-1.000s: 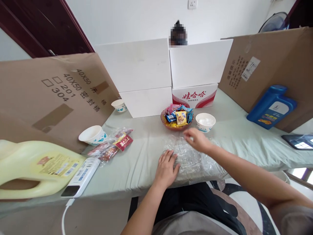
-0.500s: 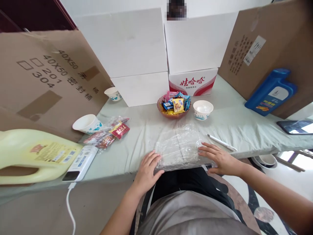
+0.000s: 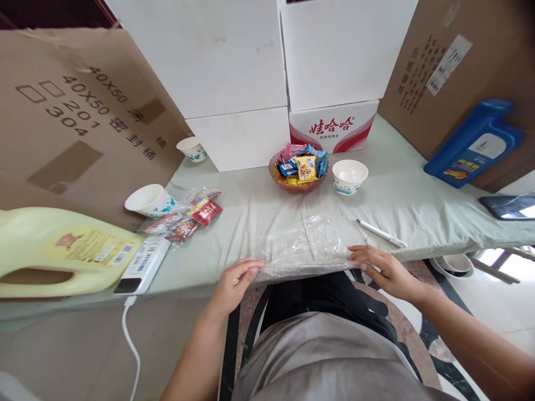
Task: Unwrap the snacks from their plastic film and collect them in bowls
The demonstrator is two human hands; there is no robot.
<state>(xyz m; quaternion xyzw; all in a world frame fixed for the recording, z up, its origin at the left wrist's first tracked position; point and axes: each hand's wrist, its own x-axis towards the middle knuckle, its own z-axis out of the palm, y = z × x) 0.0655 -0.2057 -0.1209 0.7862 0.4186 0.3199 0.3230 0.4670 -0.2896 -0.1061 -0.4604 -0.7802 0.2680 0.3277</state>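
A clear, crinkled plastic bag (image 3: pixel 305 248) lies flat along the front edge of the cloth-covered table, right before my body. At its left front corner my left hand (image 3: pixel 234 283) is closed, thumb and fingers pinched on the plastic. My right hand (image 3: pixel 384 273) is at the opposite corner, its fingers bent over the plastic edge with the thumb beneath. Just beyond my right hand lies a white pen (image 3: pixel 381 233). A glass bowl (image 3: pixel 295 185) full of small wrapped snacks (image 3: pixel 306 168) stands behind the bag, beside a paper bowl (image 3: pixel 349 181).
Left are wrapped snack packets (image 3: pixel 184 220), a paper cup (image 3: pixel 149 201), a white power strip (image 3: pixel 142 267) with its cable, and a yellow jug (image 3: pixel 96 245). Right are a blue bottle (image 3: pixel 472 147) and a phone (image 3: pixel 507 206). White boxes (image 3: pixel 238 139) and cardboard cartons (image 3: pixel 83 161) wall the table.
My left hand has shifted left and closed on the bag's corner. My right hand has moved slightly right, its fingers more bent. The bag looks flatter and wider. The view has tilted downward.
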